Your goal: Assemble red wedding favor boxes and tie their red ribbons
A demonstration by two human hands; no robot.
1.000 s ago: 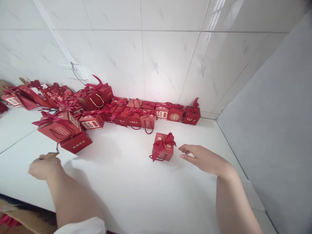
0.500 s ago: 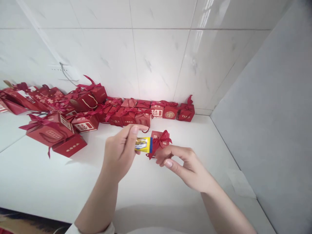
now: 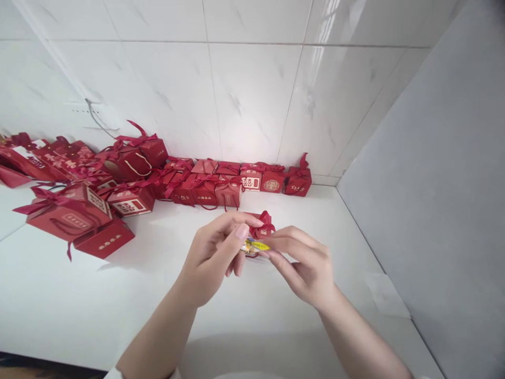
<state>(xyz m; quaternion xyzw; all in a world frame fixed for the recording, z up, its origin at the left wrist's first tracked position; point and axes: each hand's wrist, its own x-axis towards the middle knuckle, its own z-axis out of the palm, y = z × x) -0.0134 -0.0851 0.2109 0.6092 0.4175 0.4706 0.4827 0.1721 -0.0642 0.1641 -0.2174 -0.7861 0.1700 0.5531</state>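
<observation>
Between my two hands, above the white tabletop, is a small yellow packet (image 3: 256,246) with blue printing, partly covered by fingers. My left hand (image 3: 216,258) holds its left end between thumb and fingers. The thumb and fingertips of my right hand (image 3: 303,263) pinch its right end. Just behind the hands stands a red gift box (image 3: 265,225) with a red ribbon bow; its lower part is hidden by the hands and packet.
Red gift boxes (image 3: 229,196) with ribbons line the tiled wall, several deep towards the left. Two larger boxes (image 3: 69,215) lie nearer me on the left. A grey panel (image 3: 426,173) bounds the white table (image 3: 252,316) on the right, with a white paper (image 3: 386,295) beside it.
My right hand has closed on the packet's right end. My left hand has moved right and slightly down with it, and the packet is turned, showing a narrower side.
</observation>
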